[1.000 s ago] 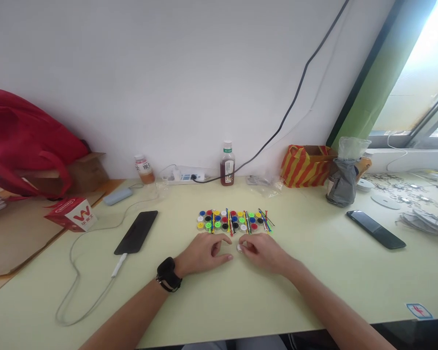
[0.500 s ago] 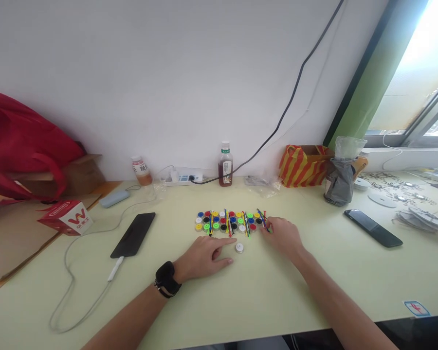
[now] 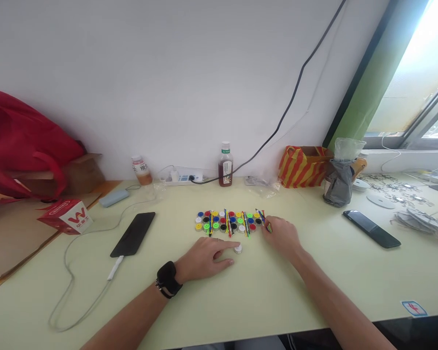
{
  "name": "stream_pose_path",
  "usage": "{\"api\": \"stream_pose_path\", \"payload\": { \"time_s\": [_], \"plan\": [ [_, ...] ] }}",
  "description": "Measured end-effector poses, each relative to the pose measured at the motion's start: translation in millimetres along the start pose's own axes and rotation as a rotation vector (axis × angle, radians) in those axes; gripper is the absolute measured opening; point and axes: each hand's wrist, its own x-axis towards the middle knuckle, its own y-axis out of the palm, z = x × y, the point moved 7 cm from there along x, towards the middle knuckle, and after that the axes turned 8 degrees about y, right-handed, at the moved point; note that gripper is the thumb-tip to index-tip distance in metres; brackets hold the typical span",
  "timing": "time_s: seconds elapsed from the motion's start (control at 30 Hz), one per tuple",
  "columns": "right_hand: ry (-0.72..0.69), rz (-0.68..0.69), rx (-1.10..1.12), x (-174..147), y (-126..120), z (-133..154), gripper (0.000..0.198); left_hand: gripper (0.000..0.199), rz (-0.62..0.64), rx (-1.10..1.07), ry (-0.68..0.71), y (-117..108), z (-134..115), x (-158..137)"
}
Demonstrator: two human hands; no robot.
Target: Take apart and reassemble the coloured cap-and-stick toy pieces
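Note:
Rows of small round pots (image 3: 216, 226) with coloured lids lie in a block on the table, with bundles of thin coloured sticks (image 3: 227, 223) laid between them. At the block's right end, my right hand (image 3: 282, 236) has its fingers closed on the last bundle of sticks (image 3: 262, 218), whose lower part is hidden behind the fingers. A single white round pot (image 3: 238, 249) stands in front of the block. My left hand (image 3: 208, 257), palm down with thumb and index finger apart, reaches the white pot with its index fingertip. A black watch is on the left wrist.
A black phone (image 3: 134, 234) on a charging cable lies left, beside a red-and-white box (image 3: 67, 216). A brown drink bottle (image 3: 225, 165) and a power strip (image 3: 182, 176) stand along the wall. To the right are a striped bag (image 3: 302, 167) and another phone (image 3: 371, 229).
My left index fingertip has come onto the white pot, which sits slightly further left. The rightmost stick bundle in my right hand looks closer together and nearer the pots.

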Motion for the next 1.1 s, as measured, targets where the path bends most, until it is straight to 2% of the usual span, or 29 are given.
{"api": "stream_pose_path", "payload": {
  "time_s": [0.2, 0.6, 1.1],
  "plan": [
    [0.024, 0.014, -0.016, 1, 3, -2, 0.018, 0.042, 0.000, -0.019, -0.003, -1, 1, 0],
    [0.086, 0.039, -0.025, 3, 2, -7, 0.015, 0.044, -0.014, -0.022, -0.010, -1, 5, 0],
    [0.072, 0.058, -0.044, 8, 7, -14, 0.019, 0.042, -0.028, -0.045, -0.007, -5, 2, -2]
  ]
}}
